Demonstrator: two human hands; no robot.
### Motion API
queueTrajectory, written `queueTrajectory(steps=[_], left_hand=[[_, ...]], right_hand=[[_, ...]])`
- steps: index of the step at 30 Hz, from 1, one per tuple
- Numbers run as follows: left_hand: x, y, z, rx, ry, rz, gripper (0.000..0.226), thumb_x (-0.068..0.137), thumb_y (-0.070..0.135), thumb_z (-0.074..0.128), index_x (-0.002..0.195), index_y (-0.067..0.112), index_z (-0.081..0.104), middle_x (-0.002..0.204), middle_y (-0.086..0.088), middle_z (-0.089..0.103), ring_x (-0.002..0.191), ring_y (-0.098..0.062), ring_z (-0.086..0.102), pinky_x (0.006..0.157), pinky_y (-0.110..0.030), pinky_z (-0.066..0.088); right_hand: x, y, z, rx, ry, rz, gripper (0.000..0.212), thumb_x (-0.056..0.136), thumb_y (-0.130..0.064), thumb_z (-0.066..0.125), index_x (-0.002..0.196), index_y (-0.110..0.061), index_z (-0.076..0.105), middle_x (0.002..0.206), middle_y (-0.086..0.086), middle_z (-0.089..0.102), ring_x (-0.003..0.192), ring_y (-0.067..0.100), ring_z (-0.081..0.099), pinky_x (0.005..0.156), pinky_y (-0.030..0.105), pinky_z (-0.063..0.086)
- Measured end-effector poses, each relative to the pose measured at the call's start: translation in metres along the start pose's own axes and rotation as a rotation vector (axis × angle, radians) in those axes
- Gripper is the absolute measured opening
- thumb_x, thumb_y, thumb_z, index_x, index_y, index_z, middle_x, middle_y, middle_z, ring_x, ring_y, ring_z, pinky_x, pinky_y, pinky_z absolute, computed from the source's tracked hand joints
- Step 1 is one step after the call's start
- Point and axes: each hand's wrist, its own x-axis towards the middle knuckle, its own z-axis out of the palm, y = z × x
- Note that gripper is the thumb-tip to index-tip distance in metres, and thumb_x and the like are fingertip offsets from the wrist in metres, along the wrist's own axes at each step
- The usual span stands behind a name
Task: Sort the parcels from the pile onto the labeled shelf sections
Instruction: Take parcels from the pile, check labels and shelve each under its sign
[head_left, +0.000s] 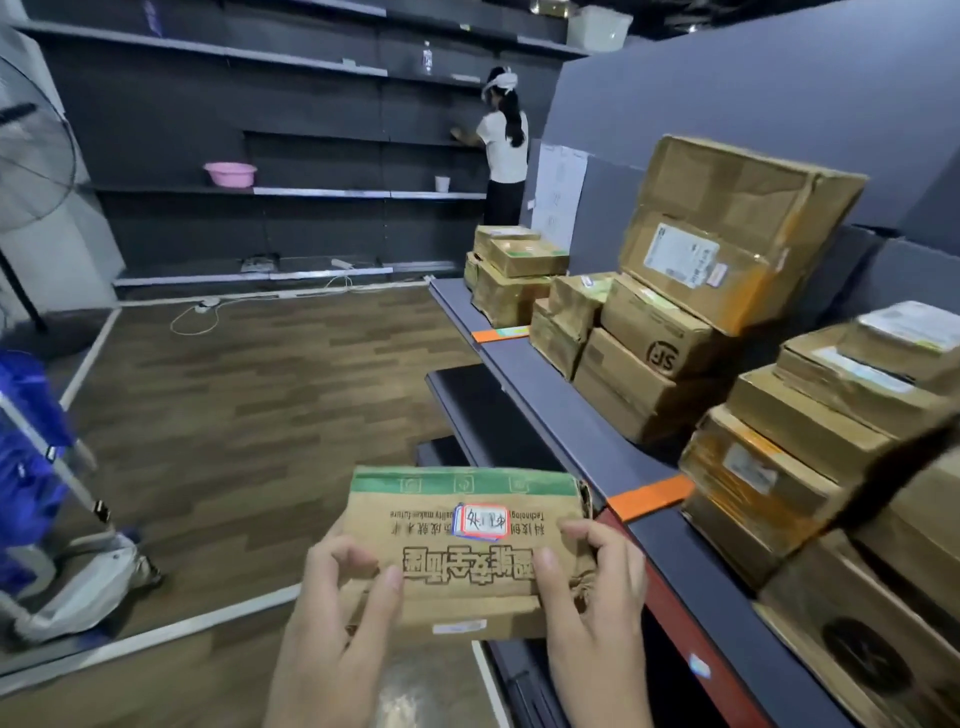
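I hold a flat brown cardboard parcel (457, 530) in front of me, with a green strip along its far edge and a small red-bordered handwritten label on top. My left hand (337, 623) grips its near left corner and my right hand (592, 608) grips its near right side. The parcel hovers just left of the grey shelf (561, 415) that runs along my right. Stacks of brown parcels (670, 332) fill that shelf. Orange labels (649, 496) mark sections on its front edge.
A person in a white top (504, 145) stands at the far dark wall shelving (291, 192), which holds a pink basin (230, 174) and a cup. A standing fan (31, 156) and a blue bag on a cart (36, 441) are at the left. Cables lie on the wood floor (260, 395).
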Motion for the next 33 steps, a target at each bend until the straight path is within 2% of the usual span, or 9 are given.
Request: queueTrajectory(steps=[4,7,10,13,17,21,24,29,33], left_hand=[[0.065,-0.013,-0.007,-0.001,-0.034,0.004,0.032,0.087,0.018,0.064,0.083,0.044,0.046,0.109,-0.002,0.060,0.085,0.010,0.054,0.069,0.001,0.034],[0.112,-0.026,-0.003,-0.021,-0.050,-0.023,0.018,0.076,0.038,0.059,0.084,0.047,0.046,0.103,0.018,0.060,0.088,0.007,0.054,0.067,0.001,0.035],[0.169,-0.042,0.005,-0.013,-0.062,-0.029,0.022,0.083,0.033,0.062,0.083,0.048,0.046,0.099,0.034,0.056,0.087,0.009,0.053,0.068,0.001,0.035],[0.228,-0.053,0.022,0.005,-0.076,-0.022,0.029,0.088,0.023,0.063,0.083,0.046,0.045,0.095,0.030,0.057,0.083,0.006,0.054,0.065,-0.002,0.035],[0.310,-0.057,0.055,0.001,-0.114,-0.018,0.018,0.081,0.049,0.062,0.082,0.045,0.045,0.091,0.031,0.058,0.078,0.005,0.055,0.061,-0.002,0.036],[0.385,-0.062,0.086,0.002,-0.170,-0.005,0.021,0.084,0.034,0.067,0.083,0.041,0.047,0.090,0.015,0.064,0.070,0.001,0.055,0.059,-0.004,0.035],[0.429,-0.061,0.108,-0.021,-0.222,-0.002,0.018,0.082,0.050,0.062,0.086,0.040,0.047,0.088,0.020,0.065,0.067,-0.004,0.055,0.057,-0.007,0.036],[0.495,-0.052,0.148,-0.087,-0.344,0.068,0.018,0.076,0.047,0.061,0.083,0.040,0.046,0.086,0.025,0.059,0.069,0.002,0.051,0.062,-0.011,0.035],[0.551,-0.045,0.185,-0.114,-0.485,0.130,0.021,0.091,0.020,0.059,0.086,0.036,0.046,0.088,0.020,0.060,0.079,-0.002,0.053,0.074,-0.020,0.040]], right_hand=[[0.039,0.001,0.045,-0.013,-0.025,0.033,0.032,0.073,-0.062,0.049,0.103,-0.049,0.050,0.112,-0.033,0.039,0.113,0.001,0.039,0.087,0.007,0.032],[0.072,0.009,0.079,-0.030,-0.026,0.047,0.031,0.074,-0.062,0.048,0.101,-0.047,0.051,0.113,-0.033,0.039,0.115,-0.002,0.037,0.087,0.007,0.031],[0.110,0.020,0.114,-0.029,-0.003,0.075,0.031,0.073,-0.063,0.047,0.101,-0.050,0.049,0.113,-0.033,0.039,0.116,-0.004,0.036,0.086,0.005,0.031],[0.154,0.032,0.146,-0.004,0.034,0.101,0.032,0.072,-0.064,0.047,0.102,-0.054,0.047,0.113,-0.032,0.040,0.116,-0.002,0.037,0.086,0.006,0.032],[0.224,0.054,0.181,-0.006,0.088,0.134,0.031,0.072,-0.066,0.047,0.101,-0.056,0.046,0.114,-0.034,0.038,0.117,0.006,0.042,0.088,0.029,0.039],[0.286,0.069,0.206,-0.034,0.163,0.147,0.032,0.073,-0.065,0.047,0.103,-0.054,0.046,0.115,-0.032,0.038,0.118,0.010,0.043,0.093,0.036,0.040],[0.324,0.079,0.215,-0.064,0.193,0.176,0.034,0.074,-0.064,0.047,0.105,-0.050,0.048,0.115,-0.028,0.038,0.120,0.012,0.043,0.096,0.040,0.042],[0.378,0.088,0.220,-0.129,0.304,0.174,0.028,0.078,-0.057,0.048,0.102,-0.043,0.050,0.116,-0.025,0.039,0.121,0.006,0.041,0.094,0.004,0.027],[0.421,0.091,0.222,-0.204,0.398,0.201,0.026,0.081,-0.058,0.044,0.103,-0.045,0.047,0.120,-0.019,0.038,0.119,-0.005,0.035,0.092,-0.001,0.022]])
